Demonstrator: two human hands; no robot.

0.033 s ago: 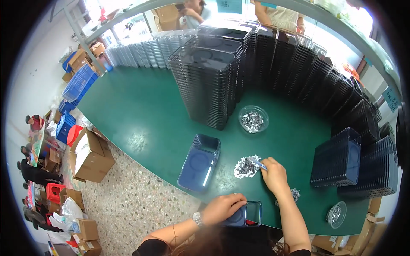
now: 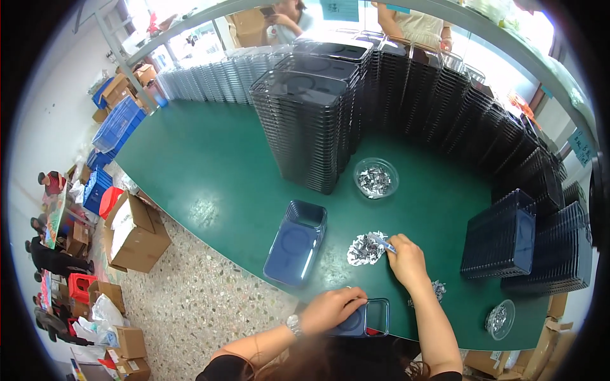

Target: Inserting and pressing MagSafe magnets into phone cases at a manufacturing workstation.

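Note:
My left hand (image 2: 335, 309) lies closed over a dark translucent phone case (image 2: 377, 317) at the table's near edge, its fingers gripping the case's side. My right hand (image 2: 407, 257) pinches a slim pale-blue tool (image 2: 384, 242). Its tip reaches the right side of a pile of small black, white and silvery pieces (image 2: 365, 250); whether the tip holds a piece is too small to tell. Another small heap of pieces (image 2: 438, 290) sits beside my right forearm, partly hidden by it. To the left of the pile stands a short stack of dark blue phone cases (image 2: 293, 247).
Tall stacks of phone cases (image 2: 305, 133) line the green table's (image 2: 210, 152) back, with more stacks (image 2: 499, 235) at right. Round clear tubs of pieces stand behind the pile (image 2: 376, 179) and near the right edge (image 2: 500, 320). Cartons (image 2: 136, 232) sit on the floor, left.

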